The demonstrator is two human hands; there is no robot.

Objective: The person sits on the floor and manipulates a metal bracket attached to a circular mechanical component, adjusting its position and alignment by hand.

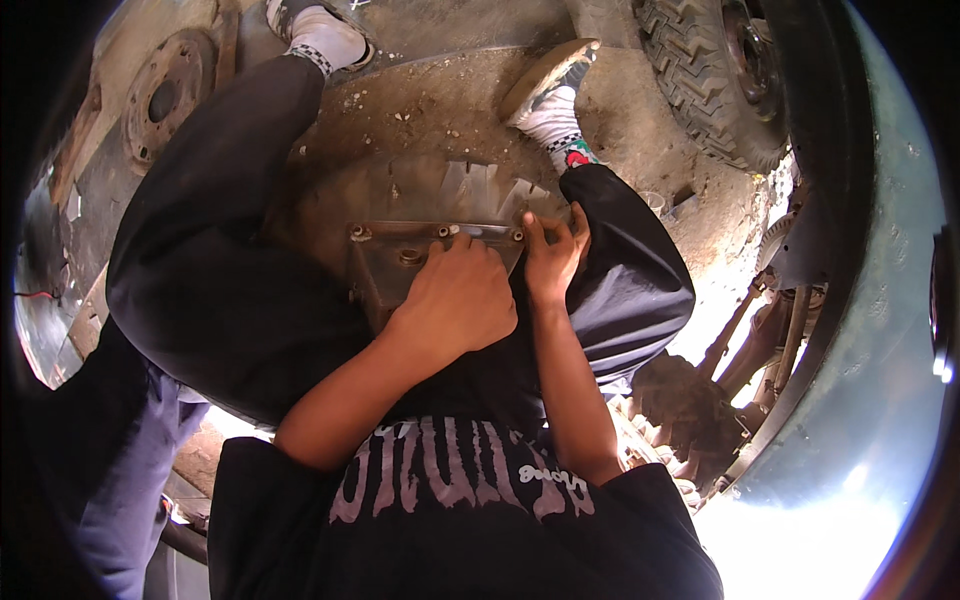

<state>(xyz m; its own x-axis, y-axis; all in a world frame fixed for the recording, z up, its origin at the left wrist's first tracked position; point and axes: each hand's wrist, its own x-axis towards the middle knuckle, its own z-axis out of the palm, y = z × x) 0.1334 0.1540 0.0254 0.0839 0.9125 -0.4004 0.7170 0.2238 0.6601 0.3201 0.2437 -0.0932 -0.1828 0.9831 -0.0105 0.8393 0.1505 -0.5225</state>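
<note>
A dull grey metal part (385, 270), boxy with a bolted flange, lies between my bent legs. Several bolts line the flange, among them a left-hand bolt (360, 232) and a right-hand bolt (518, 236). My left hand (455, 295) is closed over the part, its curled fingertips by the middle bolt (446, 231). What those fingers pinch, if anything, is hidden beneath the hand. Beside the right end of the flange, my right hand (556, 255) has bent fingers set apart, with one close to the right-hand bolt. Nothing shows in it.
Dusty ground (420, 110) with small debris stretches beyond the part. A knobby tyre (695, 80) stands at the far right, near a pale green vehicle panel (885, 330) and underbody parts (775, 340). A rusty wheel rim (165, 95) is at far left. Dark clothing of another person (110, 480) shows at left.
</note>
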